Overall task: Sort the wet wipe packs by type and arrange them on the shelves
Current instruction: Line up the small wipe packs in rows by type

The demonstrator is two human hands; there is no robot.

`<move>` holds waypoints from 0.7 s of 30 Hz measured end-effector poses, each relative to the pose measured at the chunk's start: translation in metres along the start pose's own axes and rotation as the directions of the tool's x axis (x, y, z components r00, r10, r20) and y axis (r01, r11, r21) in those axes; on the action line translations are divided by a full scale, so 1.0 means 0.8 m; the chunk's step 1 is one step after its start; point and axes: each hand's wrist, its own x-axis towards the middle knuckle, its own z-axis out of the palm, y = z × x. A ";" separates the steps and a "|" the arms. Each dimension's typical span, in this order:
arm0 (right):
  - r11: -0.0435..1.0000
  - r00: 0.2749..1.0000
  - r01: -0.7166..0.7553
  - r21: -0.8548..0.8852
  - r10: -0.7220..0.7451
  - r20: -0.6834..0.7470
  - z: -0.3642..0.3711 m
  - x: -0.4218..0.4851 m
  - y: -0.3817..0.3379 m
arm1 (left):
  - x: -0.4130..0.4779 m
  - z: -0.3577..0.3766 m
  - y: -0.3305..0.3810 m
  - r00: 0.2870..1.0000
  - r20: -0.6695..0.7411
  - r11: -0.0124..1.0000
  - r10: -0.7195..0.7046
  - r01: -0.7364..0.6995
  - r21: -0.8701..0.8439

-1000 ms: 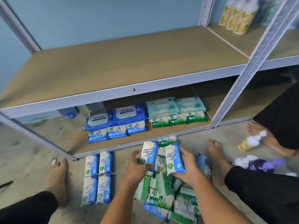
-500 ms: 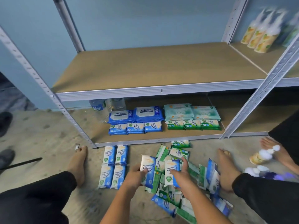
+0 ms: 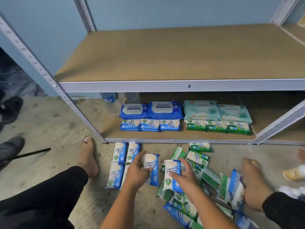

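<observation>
- While the left hand [image 3: 136,172] is pinching one blue-and-white pouch, the left pack [image 3: 153,164], with its thumb lying on the front and its fingers curling round the left edge, the right hand [image 3: 184,177] is gripping a matching right pack [image 3: 171,169], thumb on the face and fingers hooking over the top corner.
- Both packs are hovering just above the floor, between the blue block [image 3: 119,152] of four packs lying in two neat rows on the left and the mixed pile [image 3: 211,179] of green and blue packs on the right.
- The hands are, by the look of it, separating blue from green. Doing that well is meaning laying each pack flat, label up, edge touching its neighbour in the blue block, so the rows are staying square.
- Setting down one pack at a time is seeming wiser, since soft pouches are likely to slide or sag when dropped.
- The packs are looking slim, glossy and pliable, white at the top and fading into blue. They are carrying "Fragrance" and "Antibacterial" lettering and a green shield badge near the bottom.
- On the lower shelf [image 3: 112,133], a small blue row [image 3: 150,125] of the same type is already sitting in front of larger blue packs, with a small green row [image 3: 217,127] near it on the right, so the sorted blues are probably heading there.
</observation>
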 end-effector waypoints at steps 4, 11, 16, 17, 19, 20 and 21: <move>0.999 0.999 -0.009 -0.046 0.006 -0.054 0.018 0.052 -0.002 | 0.054 -0.006 -0.006 0.999 -0.050 0.999 0.008 -0.006 0.051; 0.993 0.988 -0.007 -0.121 -0.012 -0.156 0.058 0.164 0.003 | 0.165 -0.010 -0.031 0.997 -0.080 0.947 0.017 0.010 0.322; 0.979 0.983 0.026 -0.204 -0.063 -0.175 0.089 0.221 -0.001 | 0.222 -0.002 -0.055 0.995 -0.099 0.905 -0.008 0.049 0.423; 0.976 0.980 0.034 -0.213 -0.074 -0.185 0.094 0.227 -0.002 | 0.227 0.001 -0.058 0.995 -0.103 0.895 -0.005 0.051 0.444; 0.971 0.976 0.046 -0.234 -0.093 -0.197 0.103 0.242 0.002 | 0.238 0.009 -0.060 0.993 -0.114 0.867 0.002 0.055 0.495; 0.969 0.974 0.050 -0.243 -0.101 -0.202 0.107 0.248 0.003 | 0.243 0.013 -0.059 0.993 -0.114 0.850 0.015 0.048 0.525; 0.967 0.972 0.052 -0.249 -0.107 -0.210 0.109 0.252 0.004 | 0.247 0.016 -0.056 0.993 -0.113 0.830 0.030 0.038 0.556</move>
